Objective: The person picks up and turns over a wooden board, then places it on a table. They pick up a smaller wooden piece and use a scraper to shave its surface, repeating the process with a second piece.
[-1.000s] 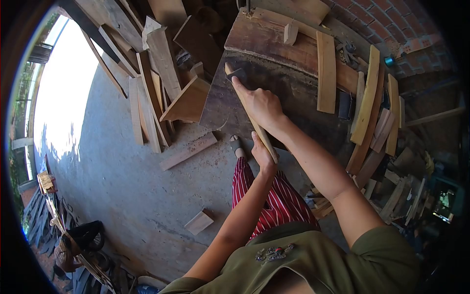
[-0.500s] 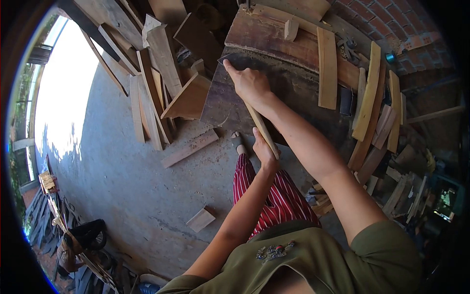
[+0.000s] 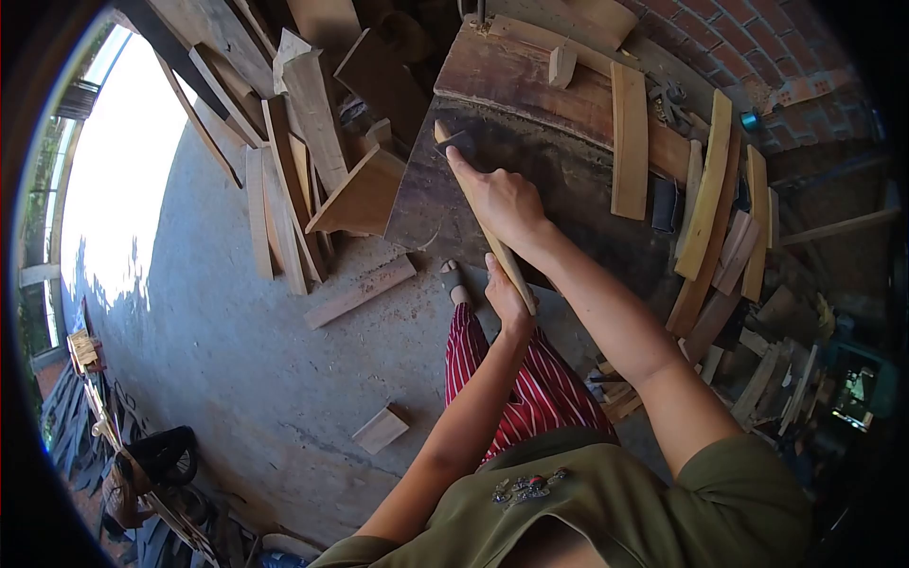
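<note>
A long, narrow wooden strip (image 3: 482, 220) slants from my body up onto the dark worktable (image 3: 568, 156). My left hand (image 3: 508, 295) is closed around its near end, just off the table's front edge. Along the upper part, my right hand (image 3: 505, 201) presses a small dark sheet, which looks like sandpaper (image 3: 456, 143), against the wood with the index finger stretched out. The strip's far tip shows beyond the sheet. My other right fingers are curled and partly hidden.
On the table's right lie a curved board (image 3: 629, 142) and a dark block (image 3: 667, 206), with more curved boards (image 3: 708, 189) beside them. Planks (image 3: 312, 114) lean at the left. Offcuts (image 3: 381, 430) lie on the concrete floor (image 3: 256, 331). A brick wall (image 3: 739, 43) stands behind.
My right hand has slid a short way back along the strip toward me, with the dark sheet under the finger. The strip's far tip now shows. My left hand keeps its hold.
</note>
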`<state>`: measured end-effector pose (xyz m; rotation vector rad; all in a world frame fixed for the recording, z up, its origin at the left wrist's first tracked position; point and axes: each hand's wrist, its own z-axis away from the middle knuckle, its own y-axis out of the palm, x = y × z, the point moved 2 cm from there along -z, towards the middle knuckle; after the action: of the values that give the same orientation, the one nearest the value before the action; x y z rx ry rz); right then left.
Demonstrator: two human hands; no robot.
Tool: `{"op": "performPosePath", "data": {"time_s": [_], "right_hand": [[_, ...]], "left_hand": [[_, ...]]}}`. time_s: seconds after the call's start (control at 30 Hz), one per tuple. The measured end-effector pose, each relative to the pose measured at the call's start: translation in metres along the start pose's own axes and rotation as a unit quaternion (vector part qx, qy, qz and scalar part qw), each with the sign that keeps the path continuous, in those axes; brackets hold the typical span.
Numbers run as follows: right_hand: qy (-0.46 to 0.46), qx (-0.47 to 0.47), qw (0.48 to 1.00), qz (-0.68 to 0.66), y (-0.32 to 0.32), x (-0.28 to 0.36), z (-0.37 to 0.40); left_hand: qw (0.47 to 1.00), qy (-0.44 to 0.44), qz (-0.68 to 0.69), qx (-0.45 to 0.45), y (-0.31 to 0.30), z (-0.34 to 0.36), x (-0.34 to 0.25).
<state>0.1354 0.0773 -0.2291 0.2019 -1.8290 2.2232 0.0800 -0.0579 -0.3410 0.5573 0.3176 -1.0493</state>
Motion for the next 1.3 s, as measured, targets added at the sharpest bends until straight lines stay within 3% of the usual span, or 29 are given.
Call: {"op": "performPosePath", "data": {"time_s": [0.17,0.37,0.5,0.57,0.6,0.63,0.73,0.8,0.9,0.97,1.03,1.1,1.17,1.2,1.23,1.27,1.3], "right_hand": [[-0.005,-0.058,0.998,-0.016,0.003,0.003,-0.042],[-0.004,-0.02,1.0,-0.017,0.005,-0.002,-0.018],[-0.016,-0.128,0.991,-0.047,0.014,-0.01,-0.075],[0.037,-0.05,0.978,-0.199,0.005,-0.026,-0.063],[0.067,-0.063,0.972,-0.218,0.0,-0.037,-0.041],[0.073,-0.098,0.972,-0.2,0.006,-0.057,-0.021],[0.106,-0.105,0.977,-0.149,0.029,-0.122,0.046],[0.17,-0.021,0.98,-0.1,0.026,-0.147,0.086],[0.192,-0.014,0.98,-0.058,0.027,-0.17,0.117],[0.197,-0.036,0.977,-0.068,0.027,-0.174,0.127],[0.139,-0.134,0.976,0.1,0.015,-0.169,0.135],[0.134,-0.151,0.977,0.067,-0.002,-0.157,0.134],[0.036,-0.229,0.96,-0.159,-0.022,-0.15,0.128],[0.04,-0.235,0.959,-0.156,-0.039,-0.141,0.129],[0.036,-0.209,0.9,-0.381,-0.06,-0.13,0.132],[0.028,-0.171,0.791,-0.586,-0.076,-0.127,0.14],[0.028,-0.176,0.792,-0.584,-0.09,-0.131,0.152]], "left_hand": [[1.0,0.008,-0.007,0.001,-0.001,-0.002,0.003],[1.0,0.005,0.005,0.008,-0.001,0.002,0.004],[0.999,0.029,-0.038,-0.025,-0.002,-0.001,-0.001],[0.998,-0.038,-0.026,0.049,-0.012,-0.007,0.0],[0.996,-0.052,-0.039,0.056,-0.016,-0.003,-0.005],[0.997,-0.046,-0.036,0.056,-0.023,-0.001,-0.011],[0.974,-0.174,0.047,0.141,-0.052,-0.012,-0.012],[0.973,-0.173,0.025,0.148,-0.069,0.005,-0.029],[0.971,-0.165,-0.022,0.173,-0.092,0.036,-0.052],[0.968,-0.155,-0.045,0.193,-0.102,0.054,-0.065],[0.956,-0.157,-0.062,0.241,-0.112,0.072,-0.078],[0.945,-0.155,-0.074,0.279,-0.12,0.085,-0.092],[0.911,-0.166,-0.126,0.356,-0.117,0.107,-0.107],[0.908,-0.166,-0.129,0.362,-0.117,0.111,-0.113],[0.882,-0.189,-0.172,0.396,-0.119,0.115,-0.119],[0.852,-0.211,-0.214,0.428,-0.118,0.12,-0.121],[0.85,-0.212,-0.216,0.432,-0.113,0.129,-0.124]]}}
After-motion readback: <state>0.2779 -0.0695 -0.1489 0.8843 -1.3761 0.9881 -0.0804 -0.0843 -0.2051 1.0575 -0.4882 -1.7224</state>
